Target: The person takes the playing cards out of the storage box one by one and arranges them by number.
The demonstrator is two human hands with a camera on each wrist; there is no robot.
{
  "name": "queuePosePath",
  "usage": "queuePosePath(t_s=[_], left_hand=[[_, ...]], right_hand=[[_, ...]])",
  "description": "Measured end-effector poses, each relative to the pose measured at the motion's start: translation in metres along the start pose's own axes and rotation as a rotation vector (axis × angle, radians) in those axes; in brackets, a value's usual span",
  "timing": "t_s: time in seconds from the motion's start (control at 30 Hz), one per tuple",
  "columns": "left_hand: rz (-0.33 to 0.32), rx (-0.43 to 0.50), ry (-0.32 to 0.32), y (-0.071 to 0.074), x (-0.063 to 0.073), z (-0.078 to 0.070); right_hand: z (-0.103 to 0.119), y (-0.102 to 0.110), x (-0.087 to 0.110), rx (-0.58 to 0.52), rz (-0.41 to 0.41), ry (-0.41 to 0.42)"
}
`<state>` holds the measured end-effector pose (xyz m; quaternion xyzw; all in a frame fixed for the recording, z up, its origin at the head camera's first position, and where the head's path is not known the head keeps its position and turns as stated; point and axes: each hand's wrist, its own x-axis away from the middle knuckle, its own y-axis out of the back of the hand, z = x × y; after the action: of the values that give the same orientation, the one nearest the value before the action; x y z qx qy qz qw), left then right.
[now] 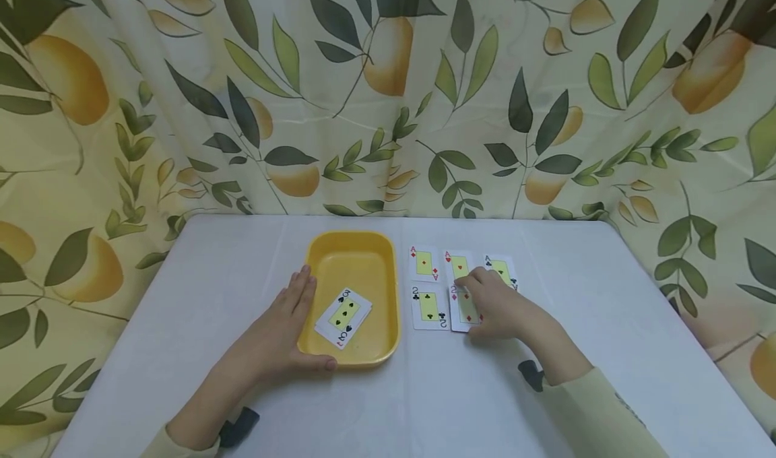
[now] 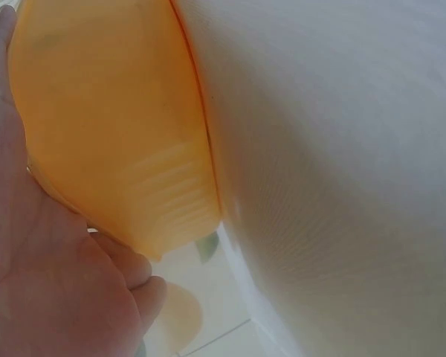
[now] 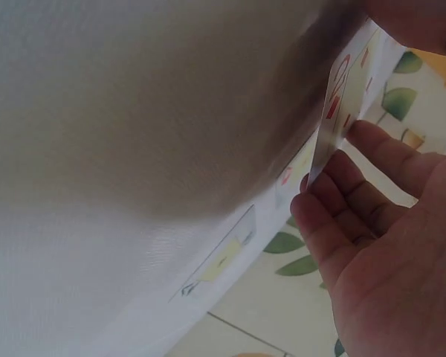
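Note:
My left hand (image 1: 275,326) lies along the left side of a yellow tray (image 1: 394,337), its fingers straight on the rim and the thumb at the near edge. In the left wrist view the palm (image 2: 52,282) is against the tray wall (image 2: 111,111). A small stack of playing cards, spades on top (image 1: 343,318), lies tilted inside the tray. My right hand (image 1: 503,306) pinches a red two of diamonds playing card (image 1: 463,313) between thumb and fingertips. The right wrist view has that card (image 3: 346,97) tipped up from the tablecloth.
Above the held card lies an ace of hearts (image 1: 459,264), partly covered by my fingers. An ace of diamonds (image 1: 424,265) and a two of clubs (image 1: 428,308) lie to its left, an ace of clubs (image 1: 500,267) to its right. Patterned curtain (image 1: 388,135) hangs behind the white table (image 1: 242,242).

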<state>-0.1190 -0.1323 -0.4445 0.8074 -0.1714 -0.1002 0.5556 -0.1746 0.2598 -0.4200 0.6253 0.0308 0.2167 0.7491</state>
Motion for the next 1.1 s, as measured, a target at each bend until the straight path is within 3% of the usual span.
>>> queuePosePath(t_s=[0.3, 0.67, 0.83, 1.1], left_hand=[[0.006, 0.003, 0.002, 0.0, -0.001, -0.002], [0.007, 0.001, 0.008, 0.0, 0.0, -0.002], [0.005, 0.003, 0.004, 0.0, -0.001, -0.001], [0.005, 0.007, 0.009, 0.002, 0.0, -0.002]], right_hand=[[-0.006, -0.003, 0.0, -0.015, 0.042, -0.025], [-0.005, -0.001, 0.001, -0.01, 0.023, -0.004], [0.01, 0.01, 0.003, -0.027, -0.043, 0.056], [0.055, 0.033, -0.001, -0.042, -0.081, 0.131]])
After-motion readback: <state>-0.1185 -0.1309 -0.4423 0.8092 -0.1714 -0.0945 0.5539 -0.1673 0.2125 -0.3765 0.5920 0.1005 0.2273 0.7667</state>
